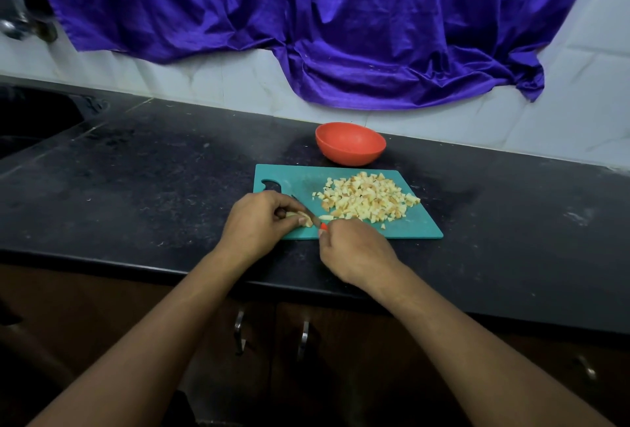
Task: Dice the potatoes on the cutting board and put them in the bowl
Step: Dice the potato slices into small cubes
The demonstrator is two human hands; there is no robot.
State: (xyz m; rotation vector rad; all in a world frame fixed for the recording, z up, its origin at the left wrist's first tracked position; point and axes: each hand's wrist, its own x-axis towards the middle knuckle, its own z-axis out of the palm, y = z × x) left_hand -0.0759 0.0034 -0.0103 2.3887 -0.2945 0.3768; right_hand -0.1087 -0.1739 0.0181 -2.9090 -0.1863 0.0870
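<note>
A teal cutting board (300, 184) lies on the black counter. A heap of diced potato (368, 196) covers its right half. At the board's near left corner my left hand (259, 222) pinches a small potato piece (301, 218) against the board. My right hand (354, 252) grips a knife with an orange handle (323, 227); its blade runs up beside the held piece. An orange bowl (350, 143) stands just behind the board and looks empty.
A purple cloth (306, 24) hangs over the white tiled wall behind the counter. A dark sink (30, 119) lies at the far left with a tap (13, 27) above. Cabinet doors with metal handles (303, 338) sit below the counter edge.
</note>
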